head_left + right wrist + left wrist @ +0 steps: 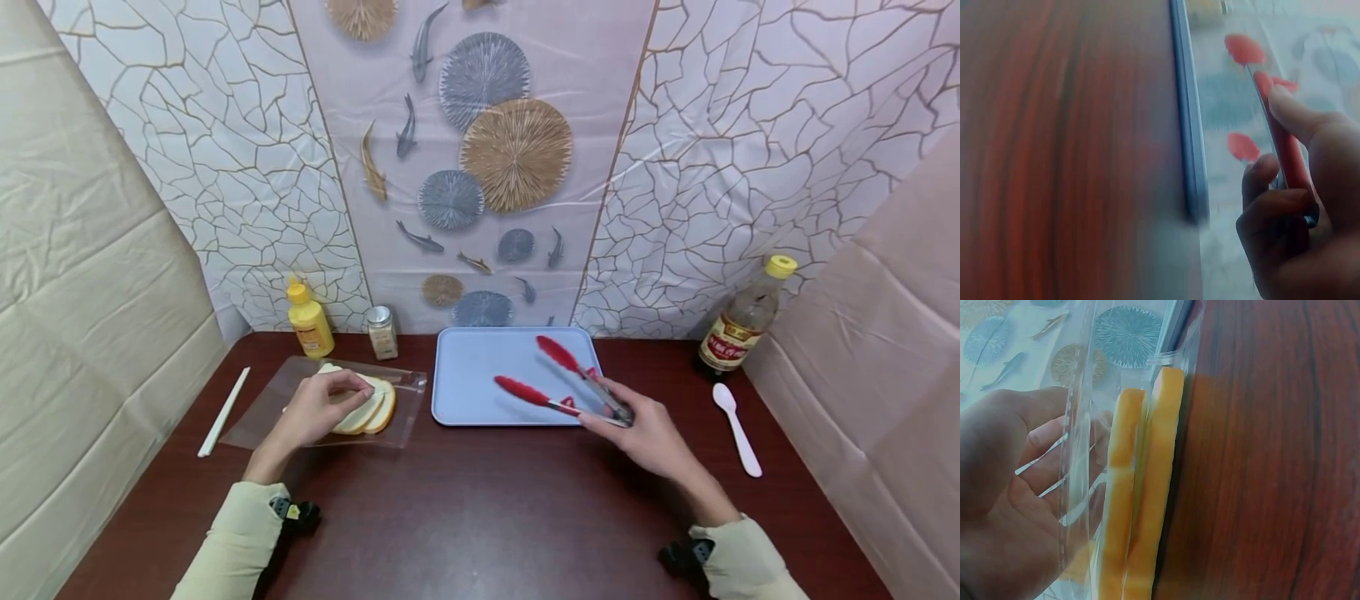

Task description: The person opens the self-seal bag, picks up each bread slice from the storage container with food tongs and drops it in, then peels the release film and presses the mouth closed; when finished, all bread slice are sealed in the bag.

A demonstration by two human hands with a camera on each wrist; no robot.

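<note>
We see the left hand over the bag, thumb and fingertips together, pinching its clear film. The bag lies on the left part of the table, with slices of bread inside; in the left wrist view two crusts show edge-on through the film. The bag's right end comes close to the tray, leaving us just a narrow strip between them.

The right hand is clamped on the tongs, near the tray's right front corner. Their red tips stand well apart, both above the tray, and the right wrist view shows them raised past its rim.

The tray's far edge sits at the back of the table by the wall. In front of tray and bag we have a broad stretch of table between the forearms. Chopsticks lie beyond the bag's left edge. The yellow bottle and jar stand behind the bag; the sauce bottle and spoon keep to the right side, apart from the tongs.
</note>
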